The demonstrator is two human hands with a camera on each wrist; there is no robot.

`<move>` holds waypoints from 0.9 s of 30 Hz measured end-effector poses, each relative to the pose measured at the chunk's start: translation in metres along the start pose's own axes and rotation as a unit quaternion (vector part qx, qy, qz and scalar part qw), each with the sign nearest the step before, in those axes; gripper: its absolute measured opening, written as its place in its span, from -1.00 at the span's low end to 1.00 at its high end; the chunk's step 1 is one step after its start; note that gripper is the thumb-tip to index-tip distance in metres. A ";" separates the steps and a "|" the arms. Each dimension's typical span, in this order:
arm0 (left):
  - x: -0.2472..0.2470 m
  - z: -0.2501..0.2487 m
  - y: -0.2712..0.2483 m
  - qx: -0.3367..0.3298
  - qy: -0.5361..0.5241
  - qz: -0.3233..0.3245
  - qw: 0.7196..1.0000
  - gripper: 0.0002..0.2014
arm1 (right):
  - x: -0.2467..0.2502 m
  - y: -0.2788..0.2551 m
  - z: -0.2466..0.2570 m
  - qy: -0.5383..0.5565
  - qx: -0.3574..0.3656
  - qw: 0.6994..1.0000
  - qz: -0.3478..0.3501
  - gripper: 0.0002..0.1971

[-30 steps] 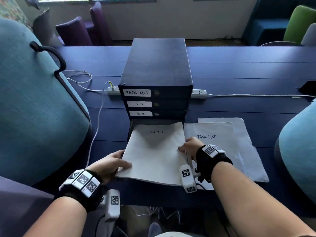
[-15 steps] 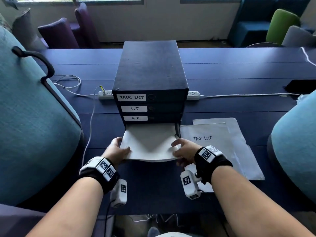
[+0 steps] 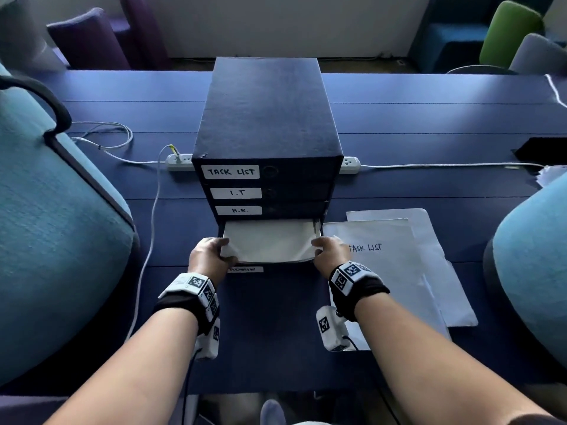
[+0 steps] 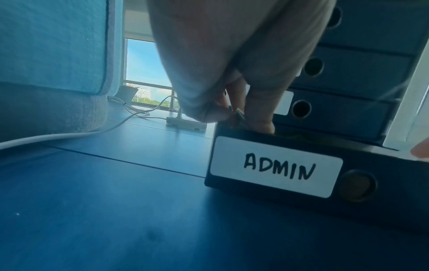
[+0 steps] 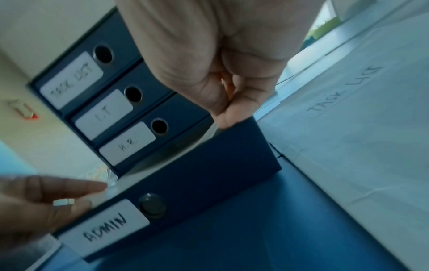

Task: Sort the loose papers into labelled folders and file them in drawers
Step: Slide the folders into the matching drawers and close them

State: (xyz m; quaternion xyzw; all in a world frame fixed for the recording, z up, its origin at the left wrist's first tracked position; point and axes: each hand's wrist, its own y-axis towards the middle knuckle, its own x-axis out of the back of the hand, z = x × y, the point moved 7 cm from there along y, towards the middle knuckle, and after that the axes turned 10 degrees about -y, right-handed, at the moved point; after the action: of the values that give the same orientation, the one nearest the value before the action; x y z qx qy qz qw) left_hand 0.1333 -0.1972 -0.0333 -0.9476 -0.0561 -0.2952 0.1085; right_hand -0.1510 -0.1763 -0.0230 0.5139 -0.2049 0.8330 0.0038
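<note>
While both hands grip its near corners, L hand (image 3: 211,256) & R hand (image 3: 329,253) curled on edges, white folder (image 3: 270,240) lies in pulled-out ADMIN drawer (image 4: 325,176) at drawer unit (image 3: 267,118) bottom; TASK LIST folder (image 3: 383,265) just right of unit.

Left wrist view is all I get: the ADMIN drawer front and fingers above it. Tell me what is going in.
Observer: A white folder lies in the open ADMIN drawer; the left hand and right hand grip its near corners.
Operator: Report what lies outside.
Observer: A folder marked TASK LIST lies on the table right of the drawer, atop another white folder.
Operator: Read the closed drawers.
Observer: Top to bottom: TASK LIST drawer, I.T drawer, H.R. drawer.
</note>
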 end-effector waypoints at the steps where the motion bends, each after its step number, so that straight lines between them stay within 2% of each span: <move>1: -0.002 0.000 0.001 -0.009 0.010 -0.003 1.000 -0.51 | -0.001 0.000 0.002 -0.021 0.014 1.000 -0.004 -0.60; 4: -0.010 -0.002 0.004 -0.032 0.059 0.001 0.998 -0.65 | -0.010 0.003 0.008 -0.080 0.044 0.996 0.012 -0.58; 7: -0.017 -0.002 0.002 -0.056 0.116 0.017 0.992 -0.76 | -0.014 0.000 0.015 -0.125 0.051 0.991 0.023 -0.67; 9: -0.013 -0.008 0.000 -0.069 0.102 -0.004 0.992 -0.72 | -0.011 -0.005 0.019 -0.143 0.055 0.988 0.014 -0.67; 11: 0.002 -0.022 0.001 -0.078 0.068 -0.057 0.993 -0.68 | -0.008 -0.010 0.023 -0.139 0.075 0.987 -0.003 -0.65; 13: 0.023 -0.044 0.003 -0.095 0.030 -0.113 0.989 -0.62 | -0.009 -0.017 0.031 -0.120 0.125 0.985 -0.008 -0.71; 16: 0.055 -0.080 0.009 -0.173 -0.056 -0.171 0.968 -0.45 | -0.021 -0.033 0.050 -0.123 0.227 0.966 0.024 -0.77; 18: 0.070 -0.101 0.013 -0.236 -0.070 -0.179 0.953 -0.37 | -0.031 -0.042 0.057 -0.157 0.261 0.951 0.051 -0.76; 22: 0.081 -0.131 0.016 -0.338 -0.031 -0.174 0.924 -0.29 | -0.045 -0.042 0.056 -0.220 0.256 0.937 0.088 -0.69; 27: 0.077 -0.136 0.020 -0.338 0.002 -0.167 0.926 -0.31 | -0.048 -0.029 0.057 -0.229 0.243 0.940 0.077 -0.69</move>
State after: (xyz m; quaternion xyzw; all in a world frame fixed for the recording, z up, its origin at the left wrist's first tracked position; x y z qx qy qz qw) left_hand 0.1257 -0.2462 0.1162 -0.9043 -0.1107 -0.3127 -0.2688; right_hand -0.0730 -0.1594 -0.0325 0.6585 -0.0309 0.7151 -0.2324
